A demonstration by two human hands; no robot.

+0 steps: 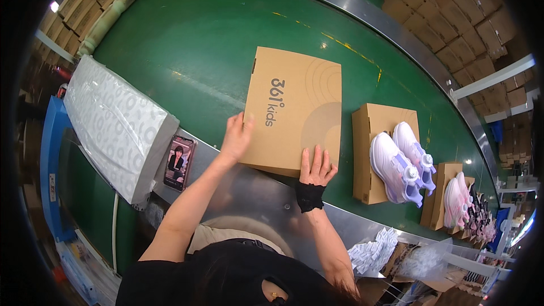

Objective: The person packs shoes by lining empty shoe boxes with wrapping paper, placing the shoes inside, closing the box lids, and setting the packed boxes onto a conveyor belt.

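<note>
A closed brown cardboard shoebox (292, 102) with dark printing and pale curved lines on its lid lies in front of me on the green belt, slightly turned. My left hand (237, 137) grips its left edge near the front corner, fingers against the side. At the near right corner, my right hand (317, 169) rests on the lid with its fingers stretched out and apart; a black band is round that wrist. To the right, a pair of white and lilac sneakers (391, 167) leans on a second shoebox (368, 141).
Left of me are a stack of patterned white paper (122, 124) under clear plastic and a phone (179, 162) on the metal edge. More boxes with pink shoes (455, 201) line up at far right. Small white papers (375, 251) lie near my right forearm; cartons (453, 22) are piled beyond.
</note>
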